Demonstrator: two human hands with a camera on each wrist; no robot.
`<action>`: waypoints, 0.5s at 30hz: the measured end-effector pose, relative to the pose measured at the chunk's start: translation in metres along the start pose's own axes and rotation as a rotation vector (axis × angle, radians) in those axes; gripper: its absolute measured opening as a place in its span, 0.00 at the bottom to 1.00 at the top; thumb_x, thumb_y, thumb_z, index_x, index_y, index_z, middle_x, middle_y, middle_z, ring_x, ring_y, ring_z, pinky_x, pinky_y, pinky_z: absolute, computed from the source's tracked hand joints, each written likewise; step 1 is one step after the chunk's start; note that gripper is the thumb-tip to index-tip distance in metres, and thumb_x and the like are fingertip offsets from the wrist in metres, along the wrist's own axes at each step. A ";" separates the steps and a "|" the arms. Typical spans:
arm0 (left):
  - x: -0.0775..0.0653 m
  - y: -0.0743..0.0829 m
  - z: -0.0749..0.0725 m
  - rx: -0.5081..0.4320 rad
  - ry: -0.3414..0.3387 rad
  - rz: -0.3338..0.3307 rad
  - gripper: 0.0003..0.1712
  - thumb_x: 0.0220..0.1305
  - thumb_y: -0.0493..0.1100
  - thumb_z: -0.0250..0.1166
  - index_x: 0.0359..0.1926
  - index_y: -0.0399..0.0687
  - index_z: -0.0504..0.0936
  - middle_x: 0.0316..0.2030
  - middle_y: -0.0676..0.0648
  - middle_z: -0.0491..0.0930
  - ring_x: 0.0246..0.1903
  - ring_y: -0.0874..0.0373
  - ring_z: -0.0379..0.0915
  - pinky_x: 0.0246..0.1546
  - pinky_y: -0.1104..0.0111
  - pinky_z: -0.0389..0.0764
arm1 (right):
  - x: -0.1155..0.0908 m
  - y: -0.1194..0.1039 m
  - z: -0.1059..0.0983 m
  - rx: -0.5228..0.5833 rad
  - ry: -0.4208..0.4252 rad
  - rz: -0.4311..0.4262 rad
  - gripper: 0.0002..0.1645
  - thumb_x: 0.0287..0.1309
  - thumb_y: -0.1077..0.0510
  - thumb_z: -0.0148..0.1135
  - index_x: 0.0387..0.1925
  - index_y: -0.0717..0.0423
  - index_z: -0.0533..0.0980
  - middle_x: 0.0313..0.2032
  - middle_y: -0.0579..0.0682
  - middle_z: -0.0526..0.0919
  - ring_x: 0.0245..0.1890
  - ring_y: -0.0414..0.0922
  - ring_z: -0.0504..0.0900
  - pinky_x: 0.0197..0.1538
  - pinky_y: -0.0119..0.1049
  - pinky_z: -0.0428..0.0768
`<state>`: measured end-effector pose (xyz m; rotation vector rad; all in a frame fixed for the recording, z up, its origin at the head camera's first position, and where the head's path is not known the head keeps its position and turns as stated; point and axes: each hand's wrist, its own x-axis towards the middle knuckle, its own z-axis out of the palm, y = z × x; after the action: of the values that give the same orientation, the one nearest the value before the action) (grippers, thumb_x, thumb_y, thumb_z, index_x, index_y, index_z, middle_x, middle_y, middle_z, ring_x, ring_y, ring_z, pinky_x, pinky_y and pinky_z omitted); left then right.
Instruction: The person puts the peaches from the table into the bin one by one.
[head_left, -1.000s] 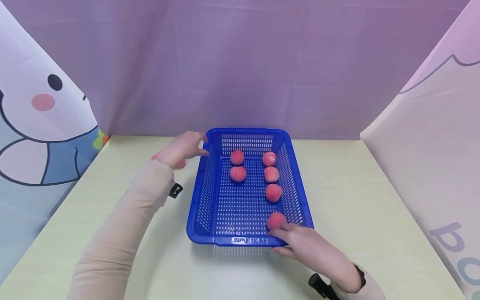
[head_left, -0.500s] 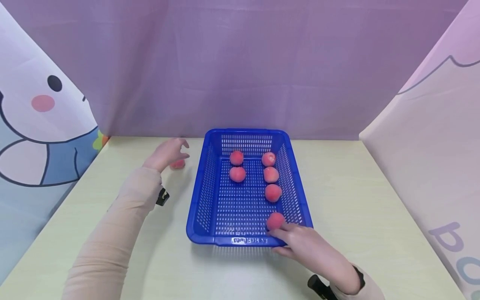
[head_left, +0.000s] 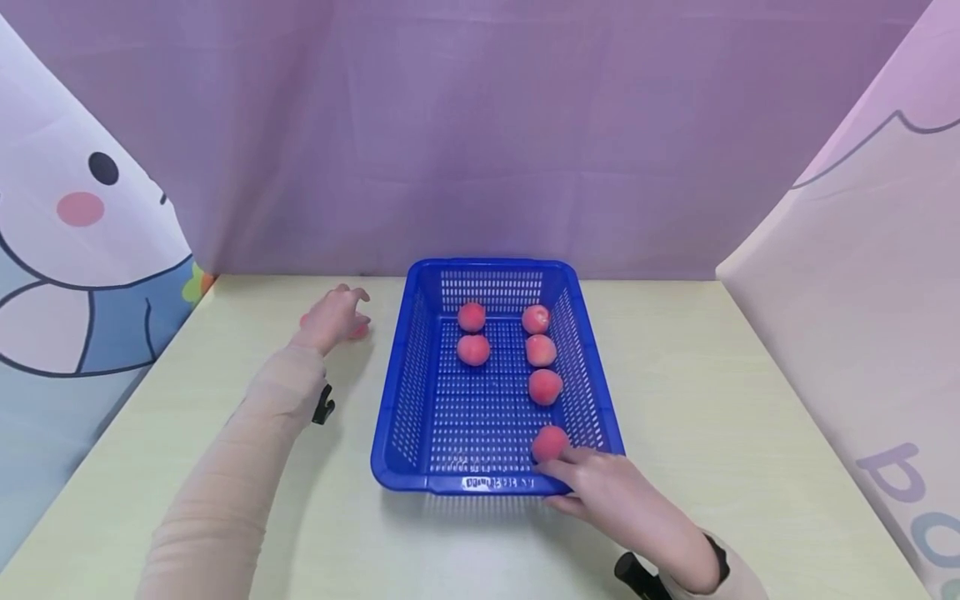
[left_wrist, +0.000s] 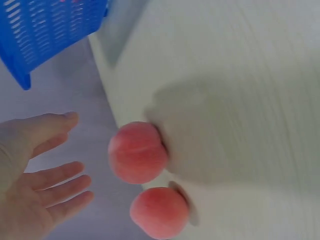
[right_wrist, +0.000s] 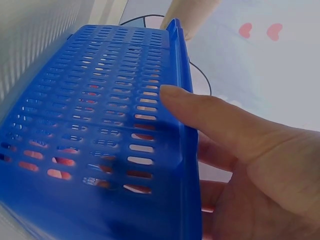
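A blue plastic basket (head_left: 480, 479) stands on the table with several peaches in it. Two of them, such as this peach (head_left: 473, 350), line up on the left; a row of several, including this peach (head_left: 545, 387), runs along the right side. My right hand (head_left: 611, 487) grips the basket's near rim at the right corner, thumb outside and fingers inside, by the nearest peach (head_left: 550, 443). Left of the basket, my left hand (head_left: 333, 318) hovers with fingers apart and holds nothing. Beside it, the left wrist view shows a peach (left_wrist: 137, 152) and another peach (left_wrist: 160, 213) on the table.
The pale table (head_left: 720, 400) reaches back to a purple cloth backdrop (head_left: 480, 142). Printed cartoon panels stand at the left and right edges. A black wrist strap piece (head_left: 324, 406) shows on the left sleeve, another black mount (head_left: 639, 575) by the right wrist.
My left hand has moved left from beside the basket's far left rim to over the two loose peaches. The right hand keeps its grip on the rim, and the basket stays put.
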<state>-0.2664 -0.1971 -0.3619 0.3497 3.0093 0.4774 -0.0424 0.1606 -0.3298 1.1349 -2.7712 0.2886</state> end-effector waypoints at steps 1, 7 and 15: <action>0.000 -0.001 0.001 0.004 0.006 0.003 0.25 0.54 0.37 0.59 0.54 0.37 0.68 0.46 0.32 0.67 0.41 0.42 0.71 0.39 0.53 0.73 | 0.000 0.000 0.000 -0.003 0.002 0.001 0.16 0.44 0.50 0.64 0.36 0.52 0.78 0.28 0.44 0.77 0.26 0.38 0.76 0.29 0.29 0.76; 0.002 -0.005 0.007 0.019 0.011 0.028 0.25 0.52 0.36 0.58 0.53 0.33 0.68 0.45 0.29 0.67 0.44 0.37 0.68 0.40 0.50 0.73 | 0.000 -0.002 -0.001 -0.007 0.005 0.005 0.16 0.44 0.50 0.64 0.36 0.52 0.78 0.28 0.44 0.77 0.26 0.38 0.75 0.29 0.29 0.76; 0.004 -0.013 0.019 0.007 0.046 0.051 0.25 0.53 0.37 0.59 0.52 0.30 0.69 0.41 0.29 0.69 0.42 0.37 0.68 0.42 0.51 0.72 | 0.001 -0.003 -0.001 -0.007 0.003 0.009 0.15 0.43 0.50 0.65 0.35 0.52 0.78 0.27 0.43 0.76 0.25 0.37 0.74 0.28 0.28 0.75</action>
<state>-0.2711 -0.2029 -0.3838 0.4231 3.0536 0.4852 -0.0409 0.1582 -0.3286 1.1198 -2.7727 0.2816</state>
